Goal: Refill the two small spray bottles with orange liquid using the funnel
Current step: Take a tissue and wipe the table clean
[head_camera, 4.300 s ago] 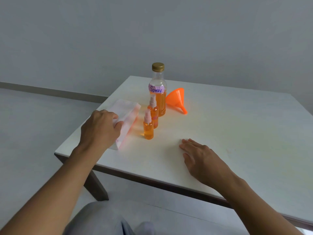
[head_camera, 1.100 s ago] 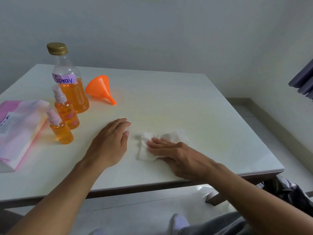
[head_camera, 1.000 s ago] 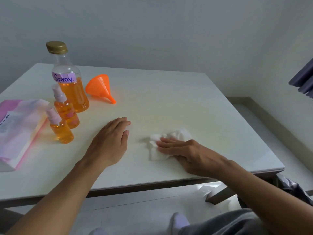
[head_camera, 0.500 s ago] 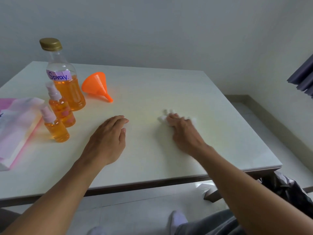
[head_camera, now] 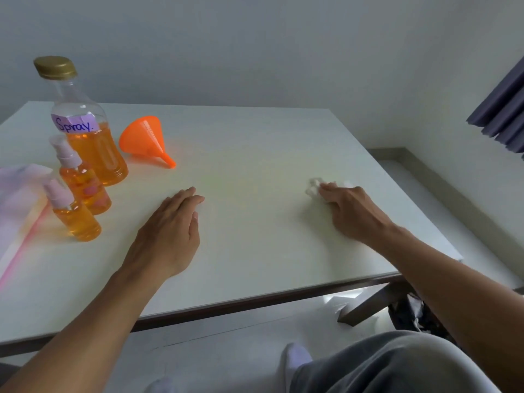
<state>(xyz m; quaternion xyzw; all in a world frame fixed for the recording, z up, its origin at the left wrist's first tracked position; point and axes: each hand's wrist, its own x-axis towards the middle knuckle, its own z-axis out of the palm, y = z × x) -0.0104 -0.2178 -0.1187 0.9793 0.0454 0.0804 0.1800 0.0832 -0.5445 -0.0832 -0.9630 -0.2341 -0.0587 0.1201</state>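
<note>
Fingers (head_camera: 185, 197) of L hand (head_camera: 167, 236) straight, flat on bench (head_camera: 255, 251), holding nothing. L→R: pink/white tissue pack (head_camera: 17, 205), print unreadable; front spray bottle (head_camera: 75, 219) and rear spray bottle (head_camera: 85, 188), capped, orange liquid inside; gold-cap bottle (head_camera: 93, 154), purple label "Spray."; funnel (head_camera: 141, 139) on its side. R hand (head_camera: 351, 214) bent over tissue wad (head_camera: 313, 186); pinching or pressing, can't tell.

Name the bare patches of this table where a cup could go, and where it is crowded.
Free: between left hand and right hand on tissue; the far strip from funnel to the right edge. Crowded: the left end, with bottle, front sprayer, back sprayer and pack.
</note>
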